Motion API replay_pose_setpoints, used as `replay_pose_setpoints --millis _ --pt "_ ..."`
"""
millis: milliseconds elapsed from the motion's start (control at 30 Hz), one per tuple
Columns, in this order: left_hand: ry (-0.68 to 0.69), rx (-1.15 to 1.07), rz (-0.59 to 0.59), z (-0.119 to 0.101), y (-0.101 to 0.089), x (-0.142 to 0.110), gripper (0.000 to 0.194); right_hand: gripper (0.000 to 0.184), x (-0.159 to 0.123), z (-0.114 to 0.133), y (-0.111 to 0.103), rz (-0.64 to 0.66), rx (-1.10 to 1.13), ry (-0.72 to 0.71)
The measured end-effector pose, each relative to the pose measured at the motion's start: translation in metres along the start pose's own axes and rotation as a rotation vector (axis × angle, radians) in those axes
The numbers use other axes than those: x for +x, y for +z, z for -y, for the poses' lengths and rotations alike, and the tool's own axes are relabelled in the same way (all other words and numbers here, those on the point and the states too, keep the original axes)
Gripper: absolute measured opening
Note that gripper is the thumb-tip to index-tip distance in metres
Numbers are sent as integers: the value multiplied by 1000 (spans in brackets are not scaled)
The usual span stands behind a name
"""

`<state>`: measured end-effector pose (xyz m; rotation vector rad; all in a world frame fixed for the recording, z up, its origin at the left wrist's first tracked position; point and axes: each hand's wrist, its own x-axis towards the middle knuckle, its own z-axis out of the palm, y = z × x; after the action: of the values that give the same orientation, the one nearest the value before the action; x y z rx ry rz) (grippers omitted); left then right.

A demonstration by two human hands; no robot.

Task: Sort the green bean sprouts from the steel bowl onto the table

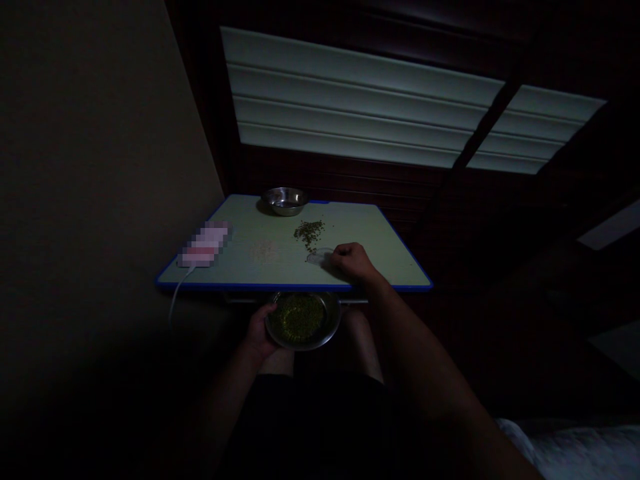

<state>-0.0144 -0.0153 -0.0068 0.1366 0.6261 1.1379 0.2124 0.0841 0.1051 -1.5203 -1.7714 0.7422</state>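
My left hand (261,332) is closed on the rim of a metal bowl (330,333), held just below the table's front edge over my legs. Small green grains (300,317), which look like mung beans, cover the bowl's bottom. On the tabletop, my right hand (353,261) is closed around one end of a transparent plastic piece (319,257); the dim light hides its exact kind. Its far end rests by a loose scatter of brownish-green beans (309,232). A second metal bowl (285,201) stands at the back of the table.
The pale table (250,273) has a blue edge. On its left lies a blurred-out phone-like object (205,245) with a white cable (175,300) hanging off the edge. A wall rises at left, a dark slatted panel (350,107) behind. Bedding (575,453) shows at lower right.
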Motion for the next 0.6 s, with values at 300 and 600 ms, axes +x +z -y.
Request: replay_pose_setpoints --millis 300,600 --pt "-2 16 -54 -1 7 -4 34 20 5 -4 2 -146 -83 -11" --pt "8 15 -39 0 6 -4 30 17 5 -3 -1 -233 -129 3"
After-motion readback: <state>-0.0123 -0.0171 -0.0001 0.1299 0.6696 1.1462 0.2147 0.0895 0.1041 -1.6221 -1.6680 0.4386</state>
